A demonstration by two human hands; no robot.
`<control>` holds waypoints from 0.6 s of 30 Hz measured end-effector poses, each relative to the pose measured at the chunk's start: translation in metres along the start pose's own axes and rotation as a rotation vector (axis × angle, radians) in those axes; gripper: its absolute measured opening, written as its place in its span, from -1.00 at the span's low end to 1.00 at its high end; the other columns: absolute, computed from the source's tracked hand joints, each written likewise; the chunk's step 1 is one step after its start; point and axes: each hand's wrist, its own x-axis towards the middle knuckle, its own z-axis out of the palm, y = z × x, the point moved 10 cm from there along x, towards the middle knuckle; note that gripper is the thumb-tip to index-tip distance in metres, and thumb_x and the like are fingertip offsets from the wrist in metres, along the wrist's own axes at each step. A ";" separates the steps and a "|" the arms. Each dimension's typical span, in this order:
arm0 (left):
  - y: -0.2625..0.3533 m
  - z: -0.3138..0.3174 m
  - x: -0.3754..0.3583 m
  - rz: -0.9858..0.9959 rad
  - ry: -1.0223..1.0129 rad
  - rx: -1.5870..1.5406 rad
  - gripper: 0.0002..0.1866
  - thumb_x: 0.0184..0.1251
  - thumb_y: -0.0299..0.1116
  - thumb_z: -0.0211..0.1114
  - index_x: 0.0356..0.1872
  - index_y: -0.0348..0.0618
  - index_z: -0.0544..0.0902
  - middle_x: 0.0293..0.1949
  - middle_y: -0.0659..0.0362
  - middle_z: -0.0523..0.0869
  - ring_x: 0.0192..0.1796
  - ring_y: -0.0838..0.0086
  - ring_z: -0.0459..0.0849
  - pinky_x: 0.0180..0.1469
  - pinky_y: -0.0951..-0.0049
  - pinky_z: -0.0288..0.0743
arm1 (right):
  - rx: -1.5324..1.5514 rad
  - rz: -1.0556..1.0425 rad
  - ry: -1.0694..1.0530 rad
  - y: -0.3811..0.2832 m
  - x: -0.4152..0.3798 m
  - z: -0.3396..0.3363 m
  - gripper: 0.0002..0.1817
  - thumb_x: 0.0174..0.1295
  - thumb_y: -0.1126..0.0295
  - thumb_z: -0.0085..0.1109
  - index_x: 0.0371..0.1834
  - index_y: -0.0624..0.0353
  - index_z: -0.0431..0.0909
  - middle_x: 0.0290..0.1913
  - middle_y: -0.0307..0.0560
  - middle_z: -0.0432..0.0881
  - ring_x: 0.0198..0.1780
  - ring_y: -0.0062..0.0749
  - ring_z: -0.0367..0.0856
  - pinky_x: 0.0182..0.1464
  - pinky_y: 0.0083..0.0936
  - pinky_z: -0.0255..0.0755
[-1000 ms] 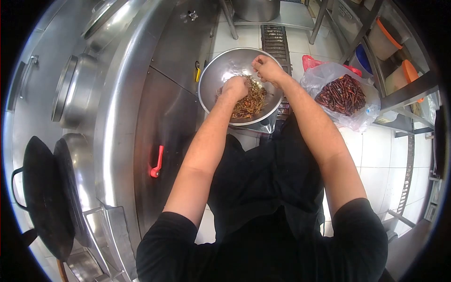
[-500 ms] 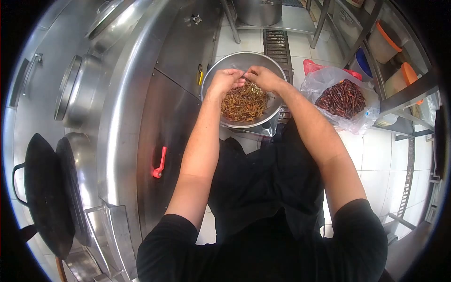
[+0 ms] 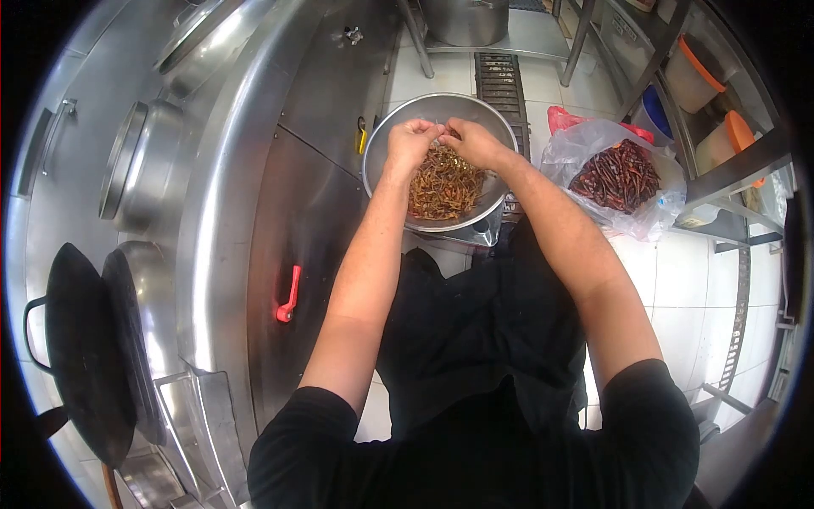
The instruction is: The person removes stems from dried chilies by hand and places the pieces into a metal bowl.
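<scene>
Both hands meet over a wide steel bowl point(image 3: 386, 110), fingertips almost touching. My left hand point(image 3: 412, 144) is closed in a pinch, and so is my right hand point(image 3: 475, 142). A small piece seems to sit between the fingertips, too little of it visible to name. Below them the bowl holds a heap of thin, brownish-yellow, dried strips point(image 3: 445, 191). To the right, an open clear plastic bag point(image 3: 560, 161) holds dark red dried chillies point(image 3: 619, 176).
A steel counter with a red lever handle point(image 3: 289, 297) runs along the left. Beyond it stand a steel pot point(image 3: 148, 161) and a black wok point(image 3: 85, 348). Shelves with orange-rimmed tubs point(image 3: 691, 76) stand right. A floor drain grate point(image 3: 498, 81) passes behind the bowl.
My left hand has shifted slightly right and its fingers have drawn in closer. My right hand stays nearly in place, its fingers curled a little more.
</scene>
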 end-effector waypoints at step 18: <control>-0.036 0.033 0.005 0.135 -0.170 0.887 -0.63 0.18 -0.26 0.47 0.04 0.01 0.79 -0.16 0.14 0.87 -0.16 0.25 0.83 -0.02 0.26 0.68 | 0.823 0.410 0.137 0.037 -0.006 -0.023 -0.79 0.50 0.23 0.11 -0.13 0.15 0.52 -0.37 -0.28 0.51 -0.51 -0.64 0.34 -0.56 -0.58 0.20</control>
